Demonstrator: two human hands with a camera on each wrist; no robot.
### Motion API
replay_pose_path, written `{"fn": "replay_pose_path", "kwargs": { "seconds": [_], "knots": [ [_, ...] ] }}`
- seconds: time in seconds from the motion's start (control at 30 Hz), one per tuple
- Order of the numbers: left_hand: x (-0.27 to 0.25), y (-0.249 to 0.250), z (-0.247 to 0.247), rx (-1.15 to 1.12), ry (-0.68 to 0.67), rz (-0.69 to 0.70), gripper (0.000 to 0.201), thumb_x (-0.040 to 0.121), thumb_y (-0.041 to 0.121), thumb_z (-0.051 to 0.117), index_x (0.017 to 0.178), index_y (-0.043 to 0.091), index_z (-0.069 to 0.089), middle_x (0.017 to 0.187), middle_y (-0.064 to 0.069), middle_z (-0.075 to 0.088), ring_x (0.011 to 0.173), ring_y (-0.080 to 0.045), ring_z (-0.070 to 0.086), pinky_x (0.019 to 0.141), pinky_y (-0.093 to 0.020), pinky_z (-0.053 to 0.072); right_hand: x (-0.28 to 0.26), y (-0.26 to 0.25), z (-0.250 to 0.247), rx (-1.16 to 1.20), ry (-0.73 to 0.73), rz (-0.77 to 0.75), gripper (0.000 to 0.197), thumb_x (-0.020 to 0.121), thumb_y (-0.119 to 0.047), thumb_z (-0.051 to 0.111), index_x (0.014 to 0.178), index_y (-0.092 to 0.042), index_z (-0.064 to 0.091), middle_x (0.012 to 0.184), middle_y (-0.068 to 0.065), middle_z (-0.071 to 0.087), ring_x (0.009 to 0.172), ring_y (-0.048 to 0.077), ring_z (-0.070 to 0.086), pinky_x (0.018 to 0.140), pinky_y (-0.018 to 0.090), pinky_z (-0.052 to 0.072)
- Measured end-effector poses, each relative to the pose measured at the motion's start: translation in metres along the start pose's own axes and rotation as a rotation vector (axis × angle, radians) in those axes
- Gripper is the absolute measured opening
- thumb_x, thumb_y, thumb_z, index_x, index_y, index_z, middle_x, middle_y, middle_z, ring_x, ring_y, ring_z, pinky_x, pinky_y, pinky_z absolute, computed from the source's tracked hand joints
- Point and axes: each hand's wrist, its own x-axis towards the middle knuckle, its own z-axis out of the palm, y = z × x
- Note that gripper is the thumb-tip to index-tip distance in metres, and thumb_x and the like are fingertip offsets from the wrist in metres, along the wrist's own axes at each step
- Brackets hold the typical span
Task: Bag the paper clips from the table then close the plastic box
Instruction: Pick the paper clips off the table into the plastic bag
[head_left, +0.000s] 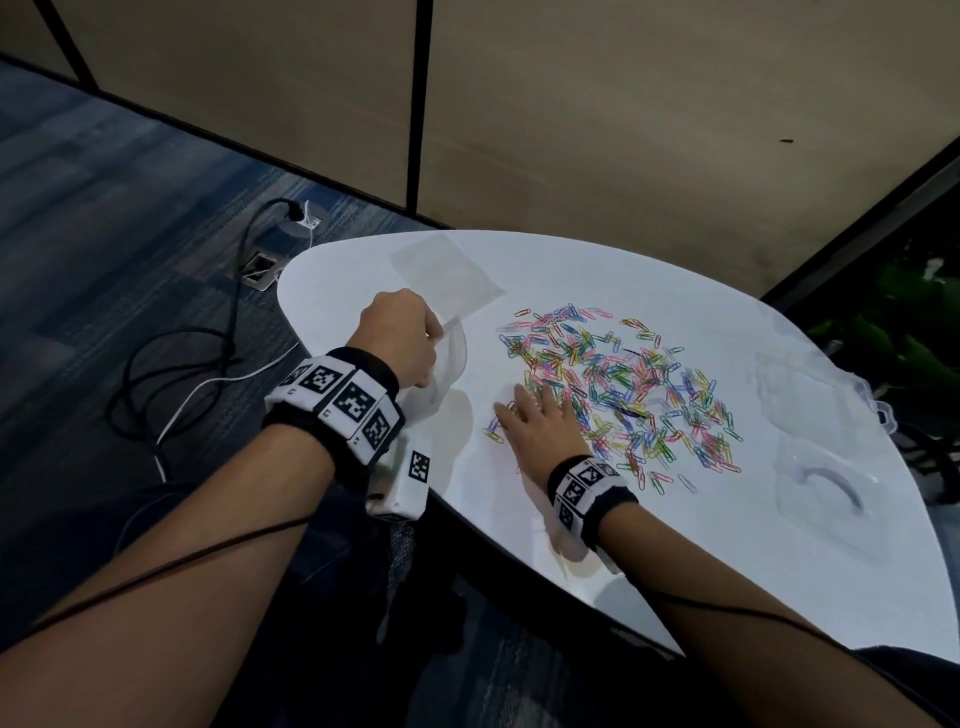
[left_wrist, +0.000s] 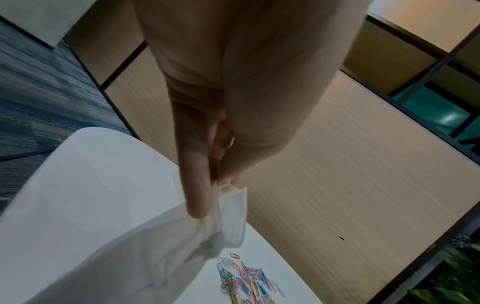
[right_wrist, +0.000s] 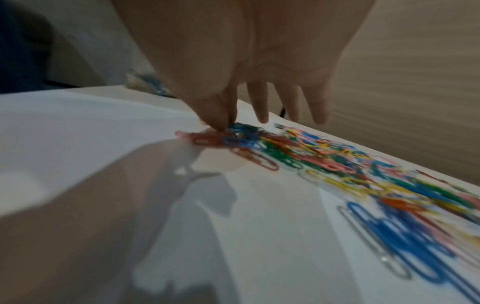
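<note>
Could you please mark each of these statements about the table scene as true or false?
1. The left hand pinches a clear plastic bag. True.
2. The paper clips are all one colour. False: they are mixed colours, including blue, green, yellow and pink.
3. The right hand rests on the table at the near edge of the clips. True.
4. The plastic box lies to the left of the clips. False: it lies to their right.
5. All the clips are already in the bag. False: they lie spread over the table.
</note>
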Motion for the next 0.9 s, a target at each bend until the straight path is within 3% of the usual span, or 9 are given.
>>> {"fn": "replay_pose_path", "kwargs": {
  "seconds": [0.07, 0.13, 0.2, 0.27, 0.4, 0.47, 0.53, 0.7, 0.9],
  "knots": [
    [-0.001, 0.0, 0.001, 0.003, 0.002, -0.001, 0.033, 0.084, -0.011, 0.059, 0.107, 0.006, 0.075, 0.09, -0.016, 0.076, 0.074, -0.028, 0.076, 0.081, -0.038, 0.063, 0.006, 0.011, -0.005, 0.079, -0.024, 0.057, 0.054, 0.088, -0.014, 0.063, 0.137, -0.019, 0.041, 0.15, 0.016, 0.032, 0.13, 0.044, 0.039, 0.099, 0.056, 0.047],
    [-0.002, 0.0, 0.001, -0.007, 0.009, -0.005, 0.03, 0.087, -0.007, 0.056, 0.105, 0.008, 0.075, 0.085, -0.014, 0.075, 0.065, -0.026, 0.076, 0.078, -0.037, 0.064, 0.011, 0.014, -0.013, 0.137, 0.019, 0.049, 0.033, 0.086, -0.005, 0.06, 0.119, -0.01, 0.056, 0.128, 0.015, 0.05, 0.111, 0.035, 0.055, 0.083, 0.043, 0.055],
    [-0.002, 0.0, 0.001, -0.013, 0.007, -0.012, 0.03, 0.088, -0.007, 0.055, 0.105, 0.009, 0.075, 0.086, -0.014, 0.075, 0.063, -0.027, 0.076, 0.077, -0.037, 0.064, 0.015, 0.018, -0.02, 0.166, 0.044, 0.047, 0.019, 0.087, 0.0, 0.057, 0.104, -0.004, 0.064, 0.109, 0.014, 0.057, 0.097, 0.032, 0.06, 0.078, 0.04, 0.055],
    [-0.001, -0.001, 0.001, -0.013, 0.003, -0.016, 0.031, 0.087, -0.008, 0.055, 0.106, 0.008, 0.075, 0.089, -0.014, 0.074, 0.064, -0.028, 0.076, 0.076, -0.038, 0.064, 0.019, 0.024, -0.027, 0.224, 0.047, 0.108, 0.017, 0.089, 0.0, 0.057, 0.101, -0.003, 0.069, 0.105, 0.013, 0.061, 0.095, 0.03, 0.063, 0.08, 0.036, 0.055],
    [0.001, -0.002, 0.003, 0.0, -0.007, -0.014, 0.032, 0.085, -0.009, 0.058, 0.106, 0.008, 0.075, 0.091, -0.013, 0.074, 0.066, -0.027, 0.076, 0.076, -0.038, 0.064, 0.018, 0.045, -0.043, 0.617, 0.152, 0.449, 0.019, 0.09, -0.006, 0.061, 0.102, -0.01, 0.075, 0.099, 0.008, 0.074, 0.086, 0.022, 0.068, 0.082, 0.03, 0.058],
    [0.001, -0.001, 0.003, -0.005, -0.009, -0.015, 0.031, 0.086, -0.008, 0.057, 0.105, 0.009, 0.075, 0.091, -0.013, 0.074, 0.063, -0.028, 0.076, 0.074, -0.038, 0.064, 0.014, 0.058, -0.053, 0.892, 0.223, 0.637, 0.018, 0.087, -0.009, 0.068, 0.101, -0.014, 0.076, 0.098, 0.003, 0.075, 0.078, 0.016, 0.067, 0.074, 0.027, 0.059],
    [0.001, 0.0, 0.004, -0.008, -0.009, -0.011, 0.03, 0.088, -0.006, 0.056, 0.105, 0.009, 0.075, 0.093, -0.012, 0.074, 0.063, -0.028, 0.076, 0.074, -0.037, 0.065, 0.011, 0.068, -0.066, 1.066, 0.285, 0.717, 0.017, 0.083, -0.013, 0.074, 0.1, -0.015, 0.077, 0.089, -0.003, 0.073, 0.072, 0.01, 0.066, 0.063, 0.017, 0.054],
    [0.001, 0.003, 0.008, -0.001, -0.025, -0.004, 0.029, 0.088, -0.007, 0.056, 0.105, 0.009, 0.074, 0.09, -0.013, 0.075, 0.066, -0.027, 0.077, 0.076, -0.038, 0.064, 0.006, 0.061, -0.114, 1.76, 0.425, 0.626, 0.014, 0.077, -0.003, 0.078, 0.091, -0.007, 0.076, 0.084, 0.01, 0.076, 0.079, 0.022, 0.072, 0.074, 0.025, 0.059],
    [0.001, 0.006, 0.017, -0.02, -0.043, -0.008, 0.024, 0.089, -0.003, 0.056, 0.101, 0.008, 0.073, 0.081, -0.013, 0.076, 0.062, -0.027, 0.076, 0.074, -0.037, 0.064, 0.01, -0.003, -0.147, 2.065, 0.345, 0.461, 0.014, 0.081, 0.005, 0.072, 0.095, 0.001, 0.07, 0.086, 0.014, 0.072, 0.074, 0.019, 0.069, 0.072, 0.022, 0.059]
  ]
}}
